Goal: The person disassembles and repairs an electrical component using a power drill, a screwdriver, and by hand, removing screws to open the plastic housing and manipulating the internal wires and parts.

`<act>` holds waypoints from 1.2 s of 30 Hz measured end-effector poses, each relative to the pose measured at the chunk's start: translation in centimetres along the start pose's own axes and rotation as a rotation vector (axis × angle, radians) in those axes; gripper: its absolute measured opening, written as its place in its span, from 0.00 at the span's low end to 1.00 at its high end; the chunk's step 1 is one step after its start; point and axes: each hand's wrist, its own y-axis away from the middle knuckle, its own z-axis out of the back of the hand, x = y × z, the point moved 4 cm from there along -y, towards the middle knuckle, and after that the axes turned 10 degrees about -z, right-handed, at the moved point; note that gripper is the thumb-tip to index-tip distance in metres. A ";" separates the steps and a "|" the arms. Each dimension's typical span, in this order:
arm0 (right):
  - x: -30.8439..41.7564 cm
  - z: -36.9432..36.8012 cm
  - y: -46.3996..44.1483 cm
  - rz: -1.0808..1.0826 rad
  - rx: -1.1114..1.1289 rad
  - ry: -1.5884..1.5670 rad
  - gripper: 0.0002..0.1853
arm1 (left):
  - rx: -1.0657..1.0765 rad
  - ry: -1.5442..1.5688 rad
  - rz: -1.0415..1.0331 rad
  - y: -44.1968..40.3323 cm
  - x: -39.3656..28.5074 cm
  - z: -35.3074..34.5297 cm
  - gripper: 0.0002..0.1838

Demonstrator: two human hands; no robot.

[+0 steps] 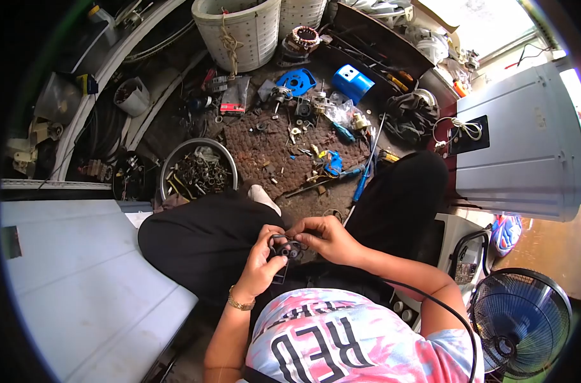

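My left hand point(258, 263), with a gold watch at its wrist, is wrapped round a small dark part point(286, 251) with black wire looped about it, held over my lap. Close against it on the right, my right hand point(325, 239) pinches at the upper side of the part, thumb and fingertips together. What lies between those fingertips is too small to make out; it looks like thin wire. A screwdriver with a blue handle point(360, 186) lies on the floor beyond my hands, beside my right knee.
A metal bowl of small parts point(233, 167) stands ahead left. Tools and motor parts lie on a brown mat point(239, 143). A blue cylinder point(353, 83) is farther back. White panels flank me, and a black fan point(520, 322) stands at the lower right.
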 end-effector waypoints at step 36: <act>3.3 -0.9 1.9 0.368 -0.337 0.869 0.13 | -0.251 -0.466 -0.150 -0.3 1.4 0.0 0.07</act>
